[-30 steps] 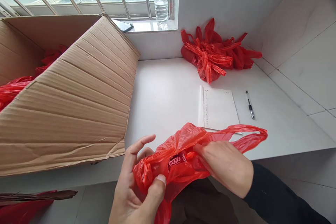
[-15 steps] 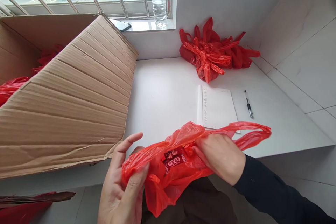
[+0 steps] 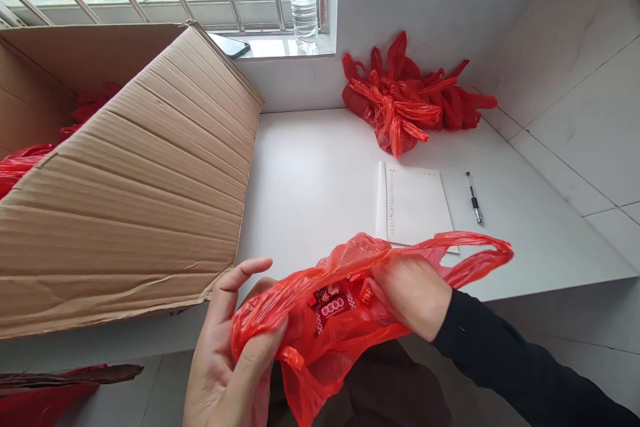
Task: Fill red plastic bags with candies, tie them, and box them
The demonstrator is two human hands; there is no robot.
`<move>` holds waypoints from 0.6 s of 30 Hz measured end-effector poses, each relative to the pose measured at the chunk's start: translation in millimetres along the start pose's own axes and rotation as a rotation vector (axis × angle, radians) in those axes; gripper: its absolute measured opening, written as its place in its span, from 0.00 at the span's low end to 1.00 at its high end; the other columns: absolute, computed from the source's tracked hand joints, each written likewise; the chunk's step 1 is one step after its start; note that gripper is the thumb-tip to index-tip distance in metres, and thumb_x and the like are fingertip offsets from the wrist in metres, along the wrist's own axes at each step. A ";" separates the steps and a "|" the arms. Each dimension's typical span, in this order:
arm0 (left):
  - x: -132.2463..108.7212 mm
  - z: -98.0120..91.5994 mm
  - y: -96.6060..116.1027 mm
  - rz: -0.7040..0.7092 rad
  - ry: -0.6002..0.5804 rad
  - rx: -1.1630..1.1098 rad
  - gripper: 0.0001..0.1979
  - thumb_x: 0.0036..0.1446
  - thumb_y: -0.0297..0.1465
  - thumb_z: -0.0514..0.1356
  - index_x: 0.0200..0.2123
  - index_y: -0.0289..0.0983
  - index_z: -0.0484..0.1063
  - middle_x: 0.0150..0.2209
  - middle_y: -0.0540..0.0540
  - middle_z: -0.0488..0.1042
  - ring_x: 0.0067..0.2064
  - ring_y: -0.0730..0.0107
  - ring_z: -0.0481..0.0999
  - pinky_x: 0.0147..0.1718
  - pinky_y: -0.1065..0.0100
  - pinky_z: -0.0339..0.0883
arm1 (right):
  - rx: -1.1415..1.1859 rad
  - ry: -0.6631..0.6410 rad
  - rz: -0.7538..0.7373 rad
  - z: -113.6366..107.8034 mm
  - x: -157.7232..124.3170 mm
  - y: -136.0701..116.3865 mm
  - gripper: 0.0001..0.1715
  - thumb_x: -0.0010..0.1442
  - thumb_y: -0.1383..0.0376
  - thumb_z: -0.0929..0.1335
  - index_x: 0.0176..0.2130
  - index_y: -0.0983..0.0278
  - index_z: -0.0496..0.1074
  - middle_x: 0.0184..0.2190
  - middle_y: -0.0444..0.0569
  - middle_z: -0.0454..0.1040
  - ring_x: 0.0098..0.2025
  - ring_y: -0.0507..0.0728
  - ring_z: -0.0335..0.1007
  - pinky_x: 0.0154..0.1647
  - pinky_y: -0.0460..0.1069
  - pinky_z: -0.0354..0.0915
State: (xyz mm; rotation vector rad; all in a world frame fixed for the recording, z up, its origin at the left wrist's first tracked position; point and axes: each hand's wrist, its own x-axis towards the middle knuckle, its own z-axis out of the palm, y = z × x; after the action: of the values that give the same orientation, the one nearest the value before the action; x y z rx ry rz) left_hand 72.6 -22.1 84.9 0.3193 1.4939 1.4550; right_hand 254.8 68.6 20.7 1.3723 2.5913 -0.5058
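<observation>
A red plastic bag [image 3: 320, 360] hangs open at the table's front edge. My left hand [image 3: 235, 353] grips its left side, thumb inside the mouth and fingers behind; the index finger sticks out. My right hand [image 3: 413, 293] reaches into the mouth from the right, its fingers hidden in the bag and partly blurred, so whatever they touch cannot be made out. Inside the bag, left of that hand, lies a dark red packet [image 3: 334, 307] with white printed characters. A small orange-red wrapped piece [image 3: 367, 293] sits beside the right fingers. One bag handle loops out to the right.
A large cardboard box [image 3: 150, 187] with red bags inside stands on the left. Tied red bags [image 3: 400, 103] sit against the wall. A notebook [image 3: 417, 207] and a pen [image 3: 474, 199] lie on the white table [image 3: 305, 173]. A water bottle [image 3: 303, 7] and phone [image 3: 230, 46] rest on the sill.
My right hand has shifted slightly left and deeper into the bag. More of the orange-red wrapped piece shows. The bag's lower front corner hangs a little lower.
</observation>
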 end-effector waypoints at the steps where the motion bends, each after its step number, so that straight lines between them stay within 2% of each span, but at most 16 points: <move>1: -0.1 -0.3 -0.1 -0.005 0.005 0.007 0.36 0.37 0.35 0.77 0.53 0.49 0.73 0.35 0.52 0.77 0.33 0.65 0.80 0.29 0.73 0.75 | -0.015 -0.015 0.014 -1.5 -0.8 -1.1 0.12 0.64 0.72 0.64 0.29 0.63 0.72 0.28 0.49 0.77 0.30 0.59 0.73 0.27 0.51 0.55; 4: -0.5 -0.7 -0.7 -0.017 0.022 0.017 0.39 0.36 0.36 0.77 0.56 0.49 0.74 0.37 0.51 0.76 0.33 0.67 0.79 0.32 0.73 0.76 | -0.064 0.041 0.034 -1.0 0.7 -8.1 0.16 0.66 0.70 0.64 0.27 0.62 0.71 0.23 0.49 0.74 0.26 0.60 0.72 0.25 0.53 0.52; 6: -0.9 -0.6 -1.2 -0.016 0.024 0.022 0.39 0.36 0.36 0.77 0.56 0.49 0.74 0.38 0.51 0.76 0.33 0.69 0.78 0.34 0.73 0.76 | -0.052 0.137 -0.046 3.9 7.3 -14.1 0.17 0.68 0.68 0.64 0.27 0.62 0.72 0.23 0.49 0.74 0.26 0.60 0.72 0.26 0.53 0.55; 9: -1.4 0.0 -1.6 -0.009 0.014 0.027 0.38 0.36 0.36 0.77 0.55 0.49 0.75 0.38 0.52 0.75 0.33 0.71 0.78 0.35 0.75 0.75 | 0.123 0.315 -0.286 15.8 23.7 -20.4 0.11 0.68 0.70 0.64 0.38 0.63 0.76 0.36 0.49 0.79 0.39 0.59 0.76 0.39 0.51 0.65; 11: -1.6 -0.4 -1.4 -0.004 0.012 0.023 0.37 0.36 0.36 0.77 0.54 0.50 0.76 0.38 0.52 0.75 0.35 0.69 0.79 0.36 0.75 0.75 | 0.214 0.373 -0.365 23.0 33.4 -22.0 0.11 0.67 0.71 0.64 0.44 0.63 0.76 0.41 0.49 0.79 0.45 0.58 0.75 0.47 0.51 0.66; 15: -0.5 -3.5 -1.1 -0.020 0.014 0.020 0.38 0.36 0.37 0.77 0.55 0.50 0.75 0.41 0.49 0.78 0.38 0.61 0.80 0.36 0.69 0.78 | 0.153 0.342 -0.301 26.7 37.1 -23.1 0.12 0.68 0.71 0.63 0.42 0.64 0.76 0.39 0.51 0.79 0.43 0.61 0.75 0.47 0.54 0.67; 18: 0.8 -5.6 -1.3 -0.021 0.014 0.018 0.39 0.37 0.37 0.77 0.56 0.50 0.75 0.40 0.50 0.78 0.39 0.61 0.81 0.37 0.68 0.78 | 0.109 0.356 -0.212 24.2 33.6 -24.6 0.13 0.69 0.69 0.62 0.40 0.64 0.76 0.39 0.52 0.79 0.42 0.63 0.74 0.46 0.56 0.67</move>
State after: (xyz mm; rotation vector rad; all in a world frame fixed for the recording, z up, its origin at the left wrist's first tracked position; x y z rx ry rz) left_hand 68.4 -25.1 82.3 0.3040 1.5178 1.4313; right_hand 215.3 72.8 -6.5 1.3323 3.0614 -0.4756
